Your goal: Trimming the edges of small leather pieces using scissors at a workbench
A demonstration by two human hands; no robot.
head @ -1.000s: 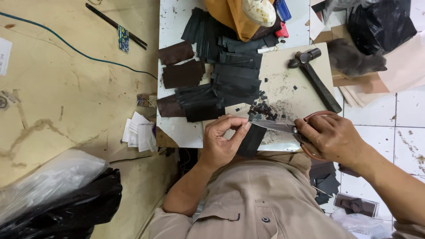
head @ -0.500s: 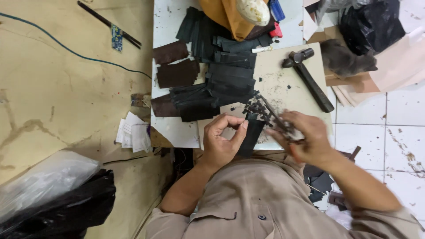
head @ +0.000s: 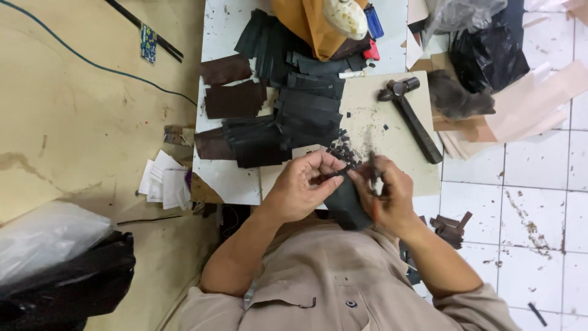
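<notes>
My left hand point(head: 301, 187) pinches the top edge of a black leather piece point(head: 346, 207) and holds it just above my lap at the front of the white work table point(head: 228, 178). Touching the same piece from the right, my right hand point(head: 391, 201) grips dark metal scissors point(head: 372, 168) whose blades point up and away from me. Small black offcuts point(head: 343, 151) lie on the beige cutting board point(head: 373, 122) just beyond my hands.
Stacks of black leather strips point(head: 300, 113) and brown leather pieces point(head: 233, 92) cover the table's middle and left. A hammer point(head: 411, 116) lies on the board's right side. Black plastic bags point(head: 61, 282) sit lower left, papers point(head: 162, 181) beside the table, tiled floor to the right.
My right hand has moved left, up against the leather piece, and the scissors have swung from pointing left to pointing away from me. My left hand has kept hold of the piece.
</notes>
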